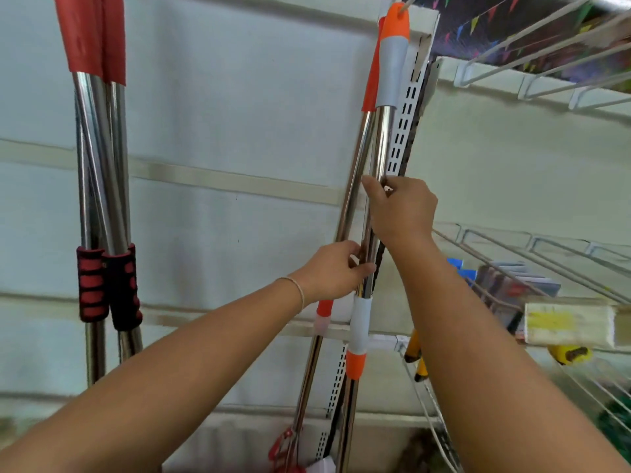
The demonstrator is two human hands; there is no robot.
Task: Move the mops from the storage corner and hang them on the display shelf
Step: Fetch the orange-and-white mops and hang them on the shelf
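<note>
While both hands grip one mop pole (375,213) | hung mops: seemingly five

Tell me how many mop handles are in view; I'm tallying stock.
4. Two red-capped handles hang together at left. One orange handle hangs mid-frame, and the orange-grey handle beside it is gripped by both hands. Others may be hidden behind.

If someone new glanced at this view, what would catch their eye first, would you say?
Both hands at centre: the right hand and, lower, the left hand grip a shiny mop pole whose orange-and-grey cap sits on a hook at the top. At left hang red-capped mop poles; wire shelves stand at right.
</note>
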